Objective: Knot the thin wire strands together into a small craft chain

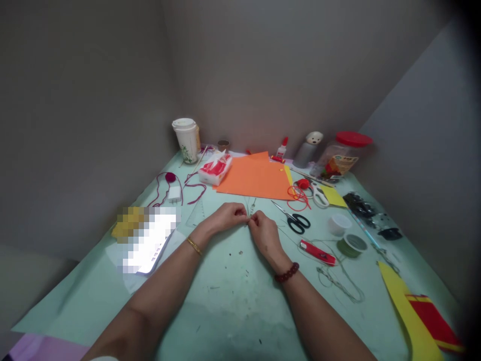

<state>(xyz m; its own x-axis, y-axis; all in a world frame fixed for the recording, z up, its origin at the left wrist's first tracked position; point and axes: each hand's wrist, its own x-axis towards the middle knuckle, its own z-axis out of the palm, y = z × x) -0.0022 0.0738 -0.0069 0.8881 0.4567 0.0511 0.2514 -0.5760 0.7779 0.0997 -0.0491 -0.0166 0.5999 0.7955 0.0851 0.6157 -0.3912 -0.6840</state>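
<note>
My left hand (232,215) and my right hand (262,229) meet at the middle of the green-covered table (210,311). Fingertips of both are pinched together on thin cord (247,203), whose strands fan out just beyond them. A small beaded or knotted piece (253,204) lies at the far side of the fingers. What exactly sits between the fingertips is too small to tell. Black-handled scissors (295,220) lie to the right of my right hand, blades pointing away to the left.
Orange sheets (255,175) and a tissue pack (215,169) lie beyond my hands. At left are a lit phone (154,243) and a white cup (187,140). The right side holds a red cutter (317,252), green cord tub (352,245), loose cord (341,283) and red-lidded jar (338,158).
</note>
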